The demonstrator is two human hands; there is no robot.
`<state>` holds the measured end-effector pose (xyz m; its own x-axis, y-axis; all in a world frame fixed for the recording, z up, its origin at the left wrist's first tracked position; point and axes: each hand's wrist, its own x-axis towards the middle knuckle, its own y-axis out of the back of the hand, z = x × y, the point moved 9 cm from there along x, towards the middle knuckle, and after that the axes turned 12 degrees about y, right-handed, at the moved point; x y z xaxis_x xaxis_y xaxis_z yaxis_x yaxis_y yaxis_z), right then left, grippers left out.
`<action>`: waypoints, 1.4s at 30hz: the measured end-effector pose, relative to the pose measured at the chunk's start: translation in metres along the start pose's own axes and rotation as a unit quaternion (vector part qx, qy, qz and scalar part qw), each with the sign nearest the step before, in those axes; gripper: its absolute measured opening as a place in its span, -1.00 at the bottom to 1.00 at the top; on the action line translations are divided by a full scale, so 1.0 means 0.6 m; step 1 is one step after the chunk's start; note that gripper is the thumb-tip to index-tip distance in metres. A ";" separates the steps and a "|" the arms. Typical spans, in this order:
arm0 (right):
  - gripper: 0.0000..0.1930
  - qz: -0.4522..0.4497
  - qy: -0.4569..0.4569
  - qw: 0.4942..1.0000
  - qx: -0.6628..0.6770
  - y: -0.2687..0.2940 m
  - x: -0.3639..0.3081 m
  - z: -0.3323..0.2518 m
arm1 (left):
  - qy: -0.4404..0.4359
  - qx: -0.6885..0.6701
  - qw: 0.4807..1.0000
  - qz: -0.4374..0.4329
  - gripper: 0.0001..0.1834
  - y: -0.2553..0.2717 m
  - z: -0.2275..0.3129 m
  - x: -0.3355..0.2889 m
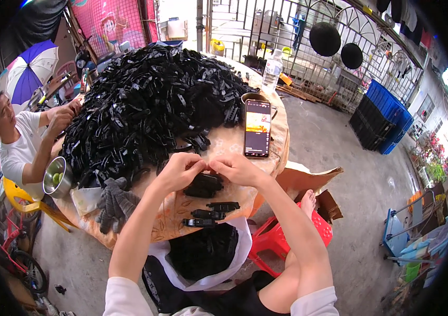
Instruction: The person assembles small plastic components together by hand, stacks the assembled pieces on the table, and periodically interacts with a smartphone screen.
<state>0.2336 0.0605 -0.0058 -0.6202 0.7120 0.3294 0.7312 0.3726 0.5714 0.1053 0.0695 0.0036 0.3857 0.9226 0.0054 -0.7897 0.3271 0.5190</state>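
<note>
My left hand (183, 171) and my right hand (236, 169) meet over the near side of a cloth-covered table (162, 211). Both have their fingers pinched together, tips almost touching. Whatever they hold is too small or too hidden to make out. Just below them lies a small cluster of black plastic parts (203, 186). Closer to the edge, three longer black plastic pieces (208, 214) sit in a loose row. Beyond my hands rises a large heap of similar black parts (150, 100). Under the table edge, a white bag (243, 243) contains more black pieces.
A phone (257, 138) leans against a metal mug at the right, near a bottle (272, 71). Grey gloves (115, 204) and a steel bowl (65, 183) lie left. Another person (17, 139) works across the heap. A red stool (271, 243) and cardboard (308, 181) stand right.
</note>
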 end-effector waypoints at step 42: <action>-0.66 0.099 -0.022 0.948 -0.301 -0.012 0.047 -0.004 | -0.076 0.244 0.956 0.145 -0.82 0.053 -0.011 -0.004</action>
<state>0.2102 0.0765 0.0011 -0.4649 0.7618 0.4511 0.5292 -0.1693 0.8314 0.0764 0.0792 0.0143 0.2786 0.9077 0.3139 -0.5716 -0.1059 0.8137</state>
